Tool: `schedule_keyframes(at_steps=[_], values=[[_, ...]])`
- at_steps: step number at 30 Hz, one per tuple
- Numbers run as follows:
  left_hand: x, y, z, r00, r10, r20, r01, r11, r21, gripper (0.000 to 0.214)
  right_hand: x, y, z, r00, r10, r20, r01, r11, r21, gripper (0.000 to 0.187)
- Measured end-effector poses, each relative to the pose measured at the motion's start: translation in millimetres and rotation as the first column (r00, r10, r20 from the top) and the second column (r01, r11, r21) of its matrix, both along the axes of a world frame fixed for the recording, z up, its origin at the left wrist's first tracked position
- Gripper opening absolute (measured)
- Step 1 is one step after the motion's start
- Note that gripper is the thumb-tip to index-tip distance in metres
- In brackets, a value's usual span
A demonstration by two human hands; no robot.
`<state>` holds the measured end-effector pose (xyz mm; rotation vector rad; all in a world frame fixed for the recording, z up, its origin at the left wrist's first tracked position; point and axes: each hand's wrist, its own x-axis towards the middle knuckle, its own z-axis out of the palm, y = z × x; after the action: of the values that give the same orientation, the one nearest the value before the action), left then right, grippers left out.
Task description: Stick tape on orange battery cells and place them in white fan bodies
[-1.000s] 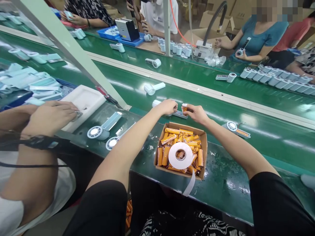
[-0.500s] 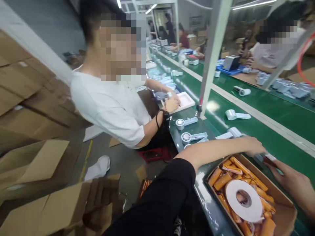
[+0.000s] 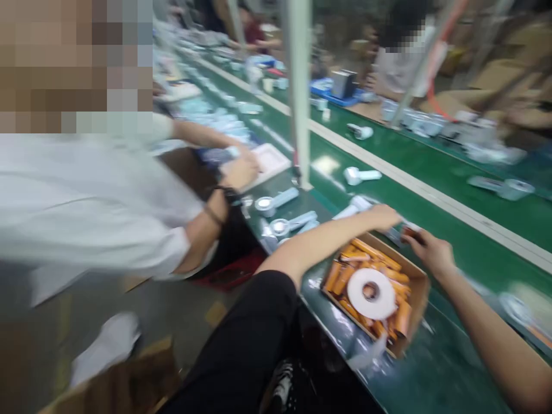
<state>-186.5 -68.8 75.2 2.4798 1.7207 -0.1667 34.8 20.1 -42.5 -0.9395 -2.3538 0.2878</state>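
Note:
Out over the green belt, beyond the carton, my left hand is closed with its fingers turned down and mostly hidden. A blurred light-blue plastic part shows just under it. My right hand faces it, thumb and fingers pinched at a small pale and brownish piece too smeared to name. Below both hands, the cardboard carton holds several orange-wrapped cylinders, with a white tape roll lying on them. Beside my left wrist lies a light-blue handheld fan.
To the left, a co-worker's hands work at a white tray. Handheld fans lie on the near bench, another fan on the belt. A white post rises between. Across the belt sits another person.
The view has swung right and the co-worker now fills more of the left side. Both my hands stay close together beyond the carton, right hand still pinching.

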Motion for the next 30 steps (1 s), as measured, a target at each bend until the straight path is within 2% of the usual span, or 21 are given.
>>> schedule_keyframes(at_steps=[4,6,8,12,15,17,20,25,28,30], values=[[15,38,-19.8,1.000,-0.019,0.000,0.019,0.997,-0.069,0.028,-1,-5,5.6,0.997,0.063,0.039,-0.056,0.987,-0.153,0.030],[12,56,-28.6,1.000,-0.015,-0.022,0.013,0.994,-0.106,0.023,1,-3,1.4,1.000,0.014,0.028,-0.008,0.983,-0.181,0.032],[5,63,-33.9,1.000,0.026,-0.005,-0.026,0.989,-0.145,0.021,3,-5,-1.9,0.998,-0.022,0.054,0.031,0.984,-0.177,0.038],[-3,59,-39.9,0.980,0.170,0.104,-0.151,0.973,-0.174,0.018,2,-16,2.8,0.965,0.030,0.262,-0.004,0.995,-0.096,0.038],[1,59,-45.1,0.966,0.223,0.133,-0.203,0.968,-0.146,0.018,-4,-21,15.2,0.882,0.095,0.461,-0.062,0.994,-0.085,0.036],[6,61,-47.8,0.953,0.255,0.162,-0.231,0.961,-0.151,0.020,-10,-23,24.0,0.837,0.122,0.533,-0.079,0.991,-0.104,0.038],[10,63,-49.1,0.935,0.287,0.210,-0.250,0.950,-0.186,0.022,-23,-24,34.3,0.803,0.160,0.575,-0.092,0.985,-0.145,0.041],[11,58,-45.2,0.913,0.309,0.266,-0.258,0.943,-0.208,0.015,-42,-23,45.5,0.713,0.160,0.683,-0.029,0.980,-0.199,0.037],[12,48,-37.9,0.902,0.315,0.295,-0.277,0.947,-0.163,0.019,-45,-22,49.4,0.728,0.190,0.658,-0.072,0.977,-0.203,0.029],[11,31,-31.2,0.888,0.282,0.363,-0.283,0.958,-0.053,0.031,-43,-22,50.3,0.752,0.182,0.634,-0.091,0.981,-0.174,0.023]])
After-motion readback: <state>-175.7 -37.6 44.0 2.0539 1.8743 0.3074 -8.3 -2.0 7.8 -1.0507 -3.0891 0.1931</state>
